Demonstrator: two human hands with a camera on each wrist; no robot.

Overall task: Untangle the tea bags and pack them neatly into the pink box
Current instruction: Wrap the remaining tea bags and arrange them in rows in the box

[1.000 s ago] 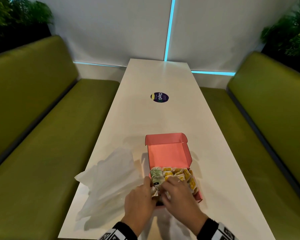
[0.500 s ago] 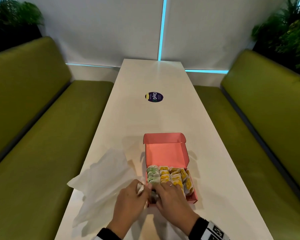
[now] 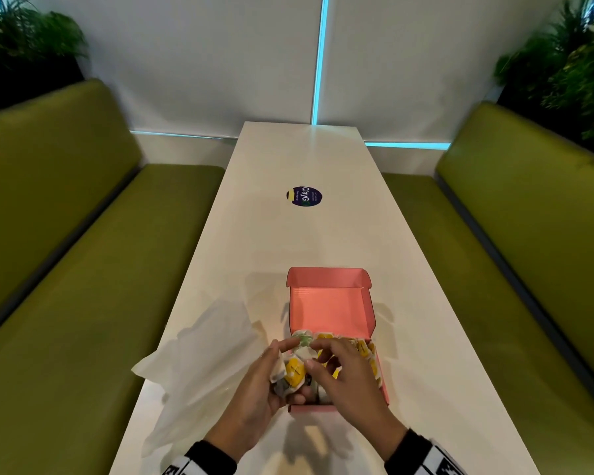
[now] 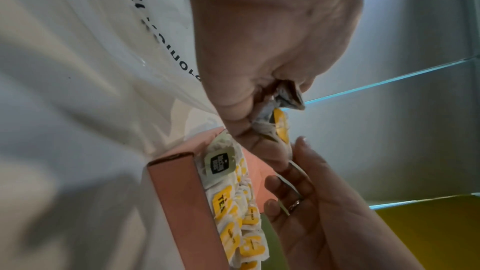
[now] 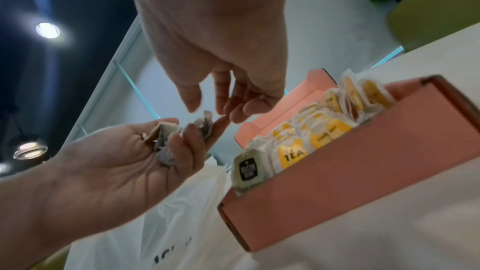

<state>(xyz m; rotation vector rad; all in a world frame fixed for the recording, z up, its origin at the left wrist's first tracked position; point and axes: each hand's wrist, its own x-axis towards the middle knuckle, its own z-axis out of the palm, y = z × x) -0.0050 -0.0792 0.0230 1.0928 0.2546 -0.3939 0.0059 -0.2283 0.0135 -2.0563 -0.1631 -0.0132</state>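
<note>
The open pink box (image 3: 330, 303) lies on the white table (image 3: 306, 241), its lid folded back. Rows of tea bags (image 5: 311, 130) with yellow tags stand in it, and one black-tagged bag (image 5: 245, 169) sits at the near left corner. My left hand (image 3: 282, 368) is just above that corner, palm up, holding a small tangled bunch of tea bags (image 3: 295, 371); the bunch (image 5: 179, 134) is also clear in the right wrist view. My right hand (image 3: 318, 354) hovers over the bunch with thumb and fingers (image 5: 233, 110) apart, their tips at the bunch.
A crumpled white plastic bag (image 3: 203, 365) lies left of the box. A round dark sticker (image 3: 304, 196) is on the table further away. Green benches (image 3: 83, 269) run along both sides, the right one (image 3: 511, 252) close to the table edge.
My left hand has lifted a bunch of tea bags out of the near left corner of the box and turned palm up. My right hand has followed and now hovers over the bunch.
</note>
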